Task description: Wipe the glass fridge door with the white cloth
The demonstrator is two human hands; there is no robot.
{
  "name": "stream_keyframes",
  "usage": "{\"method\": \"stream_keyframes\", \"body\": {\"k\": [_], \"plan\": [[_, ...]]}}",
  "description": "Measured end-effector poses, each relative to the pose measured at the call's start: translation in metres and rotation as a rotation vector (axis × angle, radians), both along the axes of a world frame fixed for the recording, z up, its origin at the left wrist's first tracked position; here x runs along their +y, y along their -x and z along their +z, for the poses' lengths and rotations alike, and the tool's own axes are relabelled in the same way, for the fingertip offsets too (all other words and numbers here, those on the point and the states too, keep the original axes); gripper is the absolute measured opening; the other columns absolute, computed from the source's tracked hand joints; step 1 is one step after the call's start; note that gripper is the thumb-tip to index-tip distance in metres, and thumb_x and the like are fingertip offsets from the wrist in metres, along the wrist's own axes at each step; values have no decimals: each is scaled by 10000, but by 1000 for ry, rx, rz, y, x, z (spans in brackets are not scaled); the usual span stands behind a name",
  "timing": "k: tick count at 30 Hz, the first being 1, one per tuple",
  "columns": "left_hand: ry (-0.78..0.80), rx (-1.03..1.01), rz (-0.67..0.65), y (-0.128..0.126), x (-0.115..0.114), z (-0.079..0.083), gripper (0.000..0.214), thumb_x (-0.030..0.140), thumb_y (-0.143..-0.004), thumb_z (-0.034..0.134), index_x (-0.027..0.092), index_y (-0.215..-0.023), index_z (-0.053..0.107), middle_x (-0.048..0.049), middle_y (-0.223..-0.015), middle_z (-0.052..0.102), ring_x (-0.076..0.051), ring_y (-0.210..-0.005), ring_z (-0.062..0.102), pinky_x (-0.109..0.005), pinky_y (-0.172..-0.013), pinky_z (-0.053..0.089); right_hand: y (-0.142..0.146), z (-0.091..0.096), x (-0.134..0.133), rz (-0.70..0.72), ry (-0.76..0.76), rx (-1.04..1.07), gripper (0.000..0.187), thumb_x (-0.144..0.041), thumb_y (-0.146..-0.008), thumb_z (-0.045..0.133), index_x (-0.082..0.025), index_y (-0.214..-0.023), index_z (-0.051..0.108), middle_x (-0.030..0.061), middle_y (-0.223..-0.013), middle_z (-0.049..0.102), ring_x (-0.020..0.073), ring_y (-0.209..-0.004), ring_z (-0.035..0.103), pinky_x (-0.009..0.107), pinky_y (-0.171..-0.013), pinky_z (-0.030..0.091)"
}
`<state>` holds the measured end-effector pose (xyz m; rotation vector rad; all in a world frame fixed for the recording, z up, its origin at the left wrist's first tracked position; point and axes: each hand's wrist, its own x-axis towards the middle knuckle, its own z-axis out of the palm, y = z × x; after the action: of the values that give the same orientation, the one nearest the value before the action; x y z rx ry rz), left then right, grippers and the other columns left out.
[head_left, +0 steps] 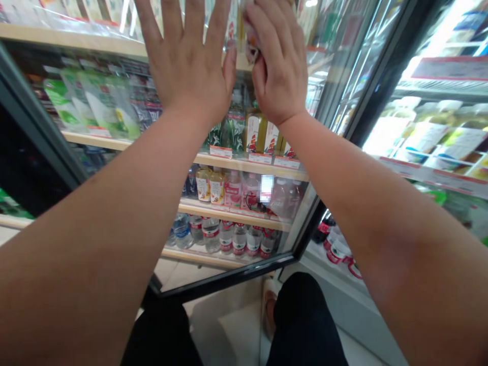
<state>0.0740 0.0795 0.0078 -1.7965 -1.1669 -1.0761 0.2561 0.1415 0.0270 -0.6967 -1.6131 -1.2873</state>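
Note:
Fingers spread, my left hand (pixel 190 66) lies flat against the glass door (pixel 229 269) of a drinks fridge, near the top of the view. It holds nothing. Just to its right, my right hand (pixel 282 61) is closed over a small crumpled cloth (pixel 251 43), whitish with orange and dark patches, and presses it to the glass. Most of the cloth is hidden under the fingers. The door stands ajar in its black frame (pixel 236 277), between my arms and the shelves seen through it.
Through the glass show wooden shelves (pixel 244 165) with green-labelled bottles (pixel 91 96), pink drinks (pixel 232 190) and water bottles (pixel 211 234). At right is the lit fridge interior with bottles (pixel 427 129) and red-labelled items (pixel 337 249). My legs (pixel 305 315) are below, over the tiled floor (pixel 224 315).

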Motion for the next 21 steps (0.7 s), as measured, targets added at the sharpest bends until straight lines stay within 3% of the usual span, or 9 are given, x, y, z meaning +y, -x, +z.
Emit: {"method": "stream_keyframes", "body": {"k": [3, 5, 8, 10, 13, 16, 19, 21], "plan": [[28, 9, 21, 0, -4, 0, 614, 378, -1142, 288, 246, -1698, 62, -60, -1758, 20, -419, -1594, -1, -716, -1279, -5, -3, 4, 6, 37, -13, 134, 578, -243, -1005, 252, -58, -1474, 535, 114, -1541, 536, 216, -1511, 431, 399, -1328, 277], [29, 8, 24, 1, -5, 1, 604, 366, -1148, 273, 256, -1699, 50, -48, -1758, 15, -414, -1596, 0, -713, -1283, 0, -4, 4, 8, 54, 9, 128, 577, -270, -1003, 257, -103, -1489, 519, 92, -1556, 520, 214, -1530, 405, 420, -1336, 252], [21, 3, 3, 1, -4, 1, 600, 382, -1149, 288, 254, -1698, 80, -52, -1758, 24, -421, -1593, 10, -714, -1286, 10, -3, 1, 2, 39, 87, -47, 540, -348, -1036, 241, -350, -1522, 476, -67, -1617, 461, 104, -1571, 309, 325, -1347, 185], [15, 10, 10, 1, -3, 0, 599, 381, -1149, 275, 259, -1699, 73, -60, -1757, 25, -422, -1593, 7, -715, -1284, 12, -1, -2, -3, 9, 97, -33, 548, -344, -1035, 203, -420, -1508, 471, -115, -1612, 458, 54, -1565, 298, 279, -1344, 171], [9, 18, 43, 0, -3, 0, 617, 377, -1140, 300, 243, -1698, 74, -85, -1753, 46, -440, -1588, 28, -724, -1278, 36, 1, -3, -6, -14, 51, 143, 594, -288, -1008, 174, -433, -1481, 502, -110, -1578, 500, 51, -1536, 352, 266, -1336, 186], [19, 18, 69, -1, -5, 0, 616, 391, -1137, 282, 251, -1696, 65, -96, -1751, 49, -410, -1593, 24, -704, -1283, 41, 2, -5, -6, -39, 39, 179, 599, -275, -1001, 190, -395, -1490, 515, -101, -1575, 505, 70, -1535, 360, 282, -1337, 202], [36, 0, 68, -1, -4, -1, 609, 365, -1118, 265, 312, -1684, 46, -65, -1754, 29, -277, -1601, -61, -652, -1294, 26, 4, -8, -10, -97, 35, 142, 593, -278, -1023, 195, -292, -1527, 507, -69, -1598, 481, 97, -1547, 351, 320, -1352, 203], [31, -15, 52, 0, -1, -1, 608, 365, -1111, 267, 343, -1675, 42, -30, -1756, 17, -122, -1542, -224, -523, -1305, -86, 5, -9, -14, -121, 69, 73, 592, -311, -1038, 183, -295, -1552, 477, -77, -1626, 443, 98, -1567, 316, 324, -1355, 191]]}}
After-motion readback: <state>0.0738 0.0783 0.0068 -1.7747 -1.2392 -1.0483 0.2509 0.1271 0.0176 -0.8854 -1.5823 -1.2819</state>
